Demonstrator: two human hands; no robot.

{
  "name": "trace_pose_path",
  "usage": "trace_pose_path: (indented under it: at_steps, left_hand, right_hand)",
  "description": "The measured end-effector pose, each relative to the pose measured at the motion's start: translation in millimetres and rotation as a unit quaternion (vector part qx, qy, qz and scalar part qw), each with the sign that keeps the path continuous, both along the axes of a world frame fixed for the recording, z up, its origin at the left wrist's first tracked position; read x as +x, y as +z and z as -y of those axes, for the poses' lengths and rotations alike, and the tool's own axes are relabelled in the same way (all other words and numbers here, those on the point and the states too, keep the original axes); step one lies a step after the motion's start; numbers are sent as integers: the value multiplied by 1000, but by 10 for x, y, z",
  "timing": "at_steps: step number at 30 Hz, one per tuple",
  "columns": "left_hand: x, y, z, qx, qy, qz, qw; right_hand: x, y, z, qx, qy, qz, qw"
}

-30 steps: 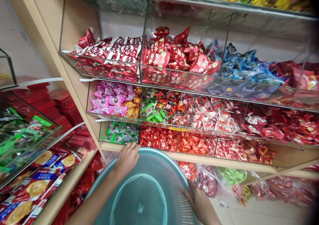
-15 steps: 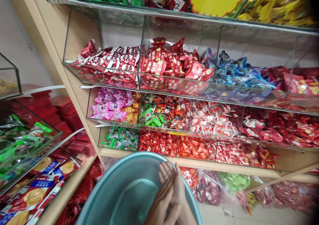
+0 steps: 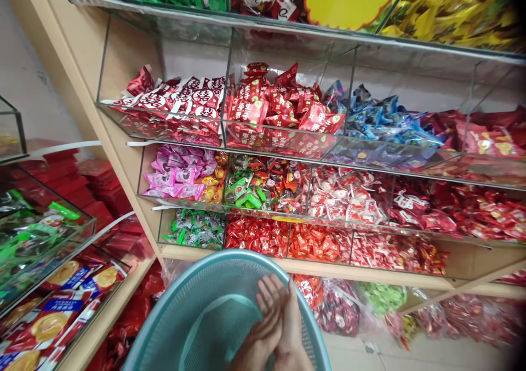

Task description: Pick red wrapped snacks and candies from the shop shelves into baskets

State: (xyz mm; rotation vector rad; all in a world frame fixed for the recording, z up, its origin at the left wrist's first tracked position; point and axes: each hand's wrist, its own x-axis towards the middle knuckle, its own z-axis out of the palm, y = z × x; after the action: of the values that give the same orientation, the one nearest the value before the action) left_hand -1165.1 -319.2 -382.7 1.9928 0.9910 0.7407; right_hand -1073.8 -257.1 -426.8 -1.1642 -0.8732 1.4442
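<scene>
At the shelves (image 3: 349,269): basket (image 3: 193,294) below left grip (image 3: 265,316) and right grip (image 3: 292,319), the two meeting, unclenched, nothing seen held. Neither clasps the basket; its footing is out of view, so a knock could tip it.

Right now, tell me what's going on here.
A person holds the left hand and right hand together above the teal basket, with no sweets visible in them. Neither hand appears to grip the rim. Just ahead, wrapped sweets sit in clear bins on a wooden shelving unit.
</scene>
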Motion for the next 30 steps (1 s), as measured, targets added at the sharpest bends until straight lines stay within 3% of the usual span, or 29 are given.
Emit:
trace_pose_path:
  at_steps: [2, 3, 4, 6, 9, 13, 15, 18, 22, 26, 30]
  left_hand:
    - [-167, 107, -66, 14, -18, -60, 998]
    - [-273, 141, -139, 41, 26, -98, 994]
    - [-390, 159, -237, 69, 110, -145, 981]
    - [-632, 145, -476, 135, 245, -226, 933]
    - [-920, 19, -780, 173, 367, -331, 852]
    - [-1060, -171, -867, 184, 373, -419, 808]
    - [-1060, -215, -839, 188, 372, -424, 804]
    - [-1032, -233, -828, 176, 374, -414, 811]
    - [-983, -303, -867, 153, 363, -391, 832]
    - [-956, -488, -856, 140, 347, -377, 847]
    - [-978, -618, -804, 119, 350, -370, 852]
  right_hand:
    - [69, 69, -101, -11, -36, -8, 999]
    - [102, 102, -178, -1, -55, 5, 998]
    - [129, 131, -269, 24, -68, 37, 997]
    - [156, 174, -474, 106, -68, 143, 982]
    - [117, 212, -763, 173, -40, 336, 925]
    - [-39, 255, -982, 128, 12, 563, 816]
    - [-120, 279, -1022, 101, 29, 626, 773]
    - [-200, 315, -1041, 92, 32, 666, 740]
    - [-217, 330, -1047, 91, 40, 670, 735]
    - [-187, 283, -1051, 93, 38, 674, 732]
    - [-139, 274, -1032, 132, 8, 650, 748]
